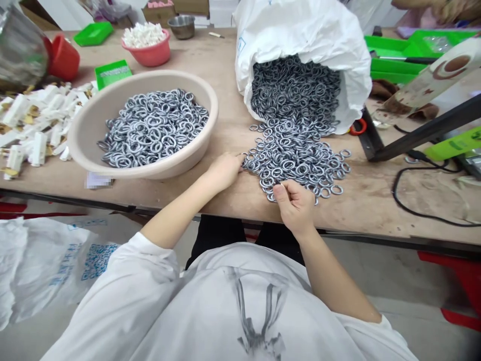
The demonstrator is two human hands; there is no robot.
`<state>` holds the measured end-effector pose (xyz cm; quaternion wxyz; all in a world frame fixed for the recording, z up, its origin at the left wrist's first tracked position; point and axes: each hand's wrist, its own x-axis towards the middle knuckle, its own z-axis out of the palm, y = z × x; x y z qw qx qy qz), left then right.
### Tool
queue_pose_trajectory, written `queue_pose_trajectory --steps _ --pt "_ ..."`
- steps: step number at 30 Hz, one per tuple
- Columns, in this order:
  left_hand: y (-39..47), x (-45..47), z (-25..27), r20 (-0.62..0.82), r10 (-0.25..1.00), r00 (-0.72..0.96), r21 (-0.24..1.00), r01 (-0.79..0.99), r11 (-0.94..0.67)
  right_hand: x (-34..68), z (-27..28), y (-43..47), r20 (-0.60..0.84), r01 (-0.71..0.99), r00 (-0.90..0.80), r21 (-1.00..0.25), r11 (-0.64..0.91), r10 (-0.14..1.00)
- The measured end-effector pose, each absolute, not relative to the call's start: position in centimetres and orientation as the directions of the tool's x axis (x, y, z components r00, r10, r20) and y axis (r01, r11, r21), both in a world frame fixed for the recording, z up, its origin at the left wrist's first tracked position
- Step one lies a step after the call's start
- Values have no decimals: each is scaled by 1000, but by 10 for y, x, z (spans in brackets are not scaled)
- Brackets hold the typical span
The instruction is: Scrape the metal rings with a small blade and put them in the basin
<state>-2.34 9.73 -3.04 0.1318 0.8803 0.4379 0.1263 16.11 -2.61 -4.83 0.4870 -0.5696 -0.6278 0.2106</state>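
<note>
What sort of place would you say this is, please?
It looks like a workshop or small assembly area: a big white sack spills grey rings onto a long worktable, a beige basin holds more of them, and small white parts lie heaped beyond it.

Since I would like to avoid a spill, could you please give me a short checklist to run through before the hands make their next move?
1. Basin upright on the table: ok.
2. Rings in the basin kept inside its rim: ok.
3. Sack closed: not ok; its mouth gapes, with rings strewn before it.
4. Loose pile back from the table's front edge: not ok; its nearest rings lie close.
5. Right hand empty: cannot tell; curled fingers hide the palm.
</note>
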Motion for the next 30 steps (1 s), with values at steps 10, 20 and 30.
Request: queue_pose_trajectory --steps 10,20,30 --pt "56 -44 -31 248 828 504 674 524 -520 150 -43 -11 223 517 98 -844 142 970" --pt "19 -42 -35 -24 923 384 1000 18 19 138 -28 5 -41 -49 -186 -998 -51 982" --pt "0 -24 -32 -214 852 477 906 -229 356 124 -27 -4 48 -23 -53 -999 47 997"
